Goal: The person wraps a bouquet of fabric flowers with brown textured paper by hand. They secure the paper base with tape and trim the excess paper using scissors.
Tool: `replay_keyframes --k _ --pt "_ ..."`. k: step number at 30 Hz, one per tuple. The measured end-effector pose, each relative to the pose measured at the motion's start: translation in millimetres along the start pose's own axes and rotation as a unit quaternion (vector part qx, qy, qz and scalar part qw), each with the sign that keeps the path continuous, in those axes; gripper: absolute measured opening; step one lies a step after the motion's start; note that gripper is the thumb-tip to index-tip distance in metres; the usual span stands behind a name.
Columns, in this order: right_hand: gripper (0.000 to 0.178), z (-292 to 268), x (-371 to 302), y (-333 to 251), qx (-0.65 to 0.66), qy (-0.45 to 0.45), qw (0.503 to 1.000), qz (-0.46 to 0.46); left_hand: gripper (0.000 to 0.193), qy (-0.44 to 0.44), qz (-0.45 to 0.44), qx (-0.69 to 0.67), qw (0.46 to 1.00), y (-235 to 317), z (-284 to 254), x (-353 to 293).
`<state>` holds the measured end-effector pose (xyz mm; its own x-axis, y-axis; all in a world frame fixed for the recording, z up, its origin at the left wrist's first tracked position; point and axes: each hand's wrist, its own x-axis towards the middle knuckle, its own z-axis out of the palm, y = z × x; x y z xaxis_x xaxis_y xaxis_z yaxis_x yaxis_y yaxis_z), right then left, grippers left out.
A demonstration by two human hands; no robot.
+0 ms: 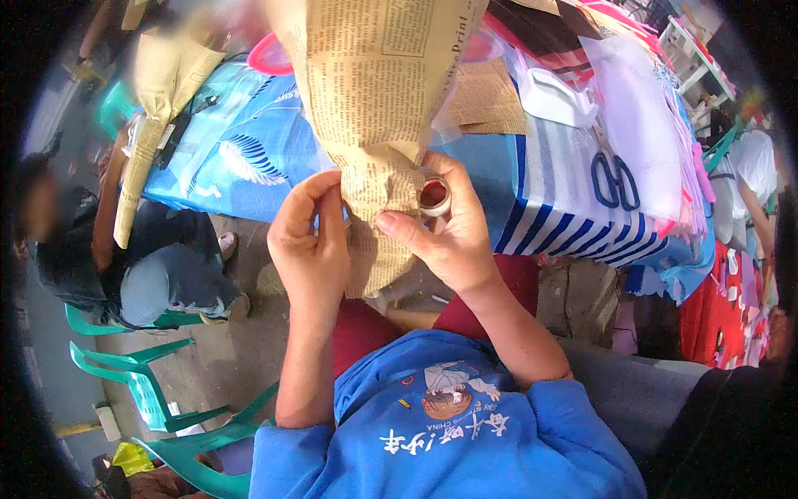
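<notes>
Paper wrap [370,112] by blue-clothed table [212,158]; green chairs [146,392] at left.

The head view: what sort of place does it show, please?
It appears to be an informal, shared craft workspace: a newsprint-patterned paper cone is being handled, scissors and pale lilac sheets lie on the cloth-covered table, and a second paper cone is near a seated co-worker.

wrapping paper [366,91]: tan, black newsprint | tape roll [437,210]: white, reddish inside | tablecloth [573,229]: blue-white, striped
</notes>
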<state>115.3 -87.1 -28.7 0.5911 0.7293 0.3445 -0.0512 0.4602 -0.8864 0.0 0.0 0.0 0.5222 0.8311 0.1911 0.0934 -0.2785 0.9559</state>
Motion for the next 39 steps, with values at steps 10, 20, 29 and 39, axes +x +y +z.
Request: replay_keyframes --k 10,20,29,39 --pt "0.057 9 -7 -3 -0.128 0.092 0.981 -0.115 0.058 0.007 0.142 -0.113 0.983 7 48 -28" --pt "0.049 16 -8 -11 -0.284 0.089 0.924 -0.238 0.048 0.008 0.133 -0.065 0.989 9 41 -27" --pt "0.058 24 -10 -6 -0.309 0.041 0.921 -0.232 0.030 0.068 0.024 -0.194 0.978 6 37 -19" --pt "0.062 20 -10 -8 -0.340 -0.082 0.910 -0.222 0.028 0.041 0.023 -0.309 0.950 -2 22 -8"
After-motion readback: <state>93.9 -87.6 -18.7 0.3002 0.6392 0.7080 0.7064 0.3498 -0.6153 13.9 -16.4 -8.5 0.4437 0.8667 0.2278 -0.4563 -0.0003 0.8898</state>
